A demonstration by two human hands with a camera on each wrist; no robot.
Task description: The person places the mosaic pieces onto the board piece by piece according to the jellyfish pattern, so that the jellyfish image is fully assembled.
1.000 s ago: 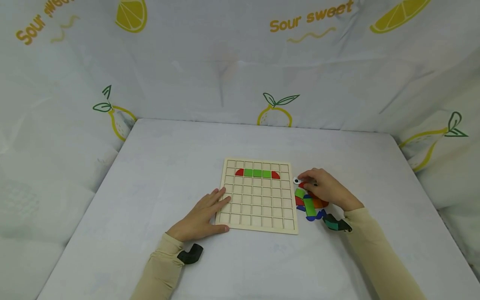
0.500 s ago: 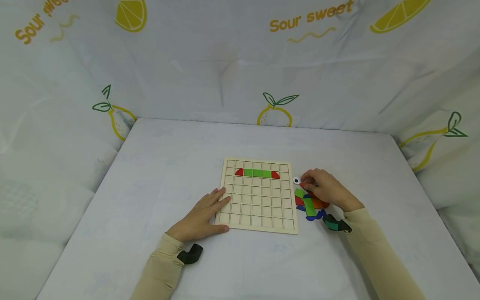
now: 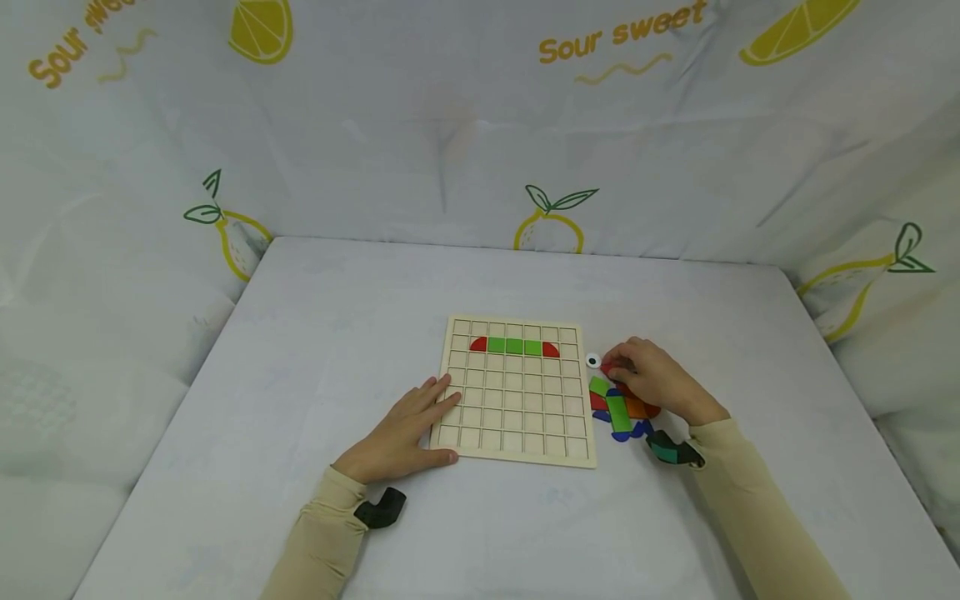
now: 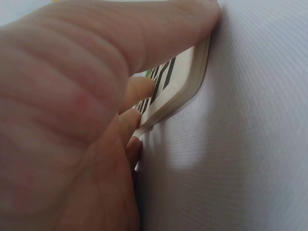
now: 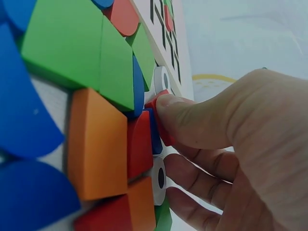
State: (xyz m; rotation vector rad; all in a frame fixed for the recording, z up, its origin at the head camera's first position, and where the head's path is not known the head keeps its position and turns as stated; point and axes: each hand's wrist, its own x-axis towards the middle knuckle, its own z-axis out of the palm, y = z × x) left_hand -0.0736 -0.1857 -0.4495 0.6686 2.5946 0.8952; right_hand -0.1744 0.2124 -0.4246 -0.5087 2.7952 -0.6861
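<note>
My left hand [image 3: 401,435] lies with fingers spread at the left edge of a pale wooden grid board [image 3: 521,421]; its fingertips rest on the board. In the left wrist view the thumb [image 4: 168,24] reaches to the board's corner. My right hand [image 3: 656,379] is over a heap of coloured blocks right of the board. Between thumb and fingers it pinches a small red block [image 5: 165,130], whose full shape is partly covered. Beside that block sits a white eye disc [image 3: 592,361]. A row of green squares [image 3: 514,346] lies on the board between two red rounded pieces [image 3: 551,350].
In the heap are a long green piece [image 3: 619,414], orange blocks [image 5: 98,144], blue rounded pieces [image 5: 36,192] and another eye disc [image 5: 159,180]. They lie close against the board's right edge. A white cloth covers the table [image 3: 360,325], with a lemon-print curtain [image 3: 375,150] behind.
My right fingertips have drawn back slightly from the eye disc and closed on the red block. The left hand and the board have stayed put.
</note>
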